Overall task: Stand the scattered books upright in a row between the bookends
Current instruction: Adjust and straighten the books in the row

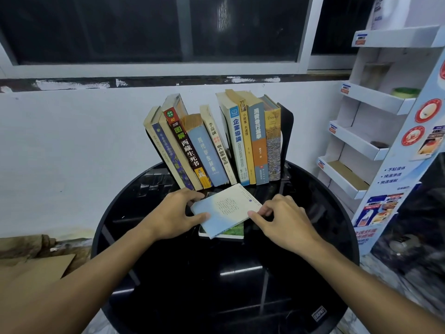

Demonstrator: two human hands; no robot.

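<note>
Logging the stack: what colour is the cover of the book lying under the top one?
Green, grass-like, on the lower book; only its corner shows, head view.

we seem to be in the back corner of a small shop or its storeroom: a white cardboard display stand (375, 131) with printed product adverts and price tags fills the right side, flattened cardboard (36, 273) lies on the floor, and a scuffed wall runs beneath a dark window (154, 27).
</note>
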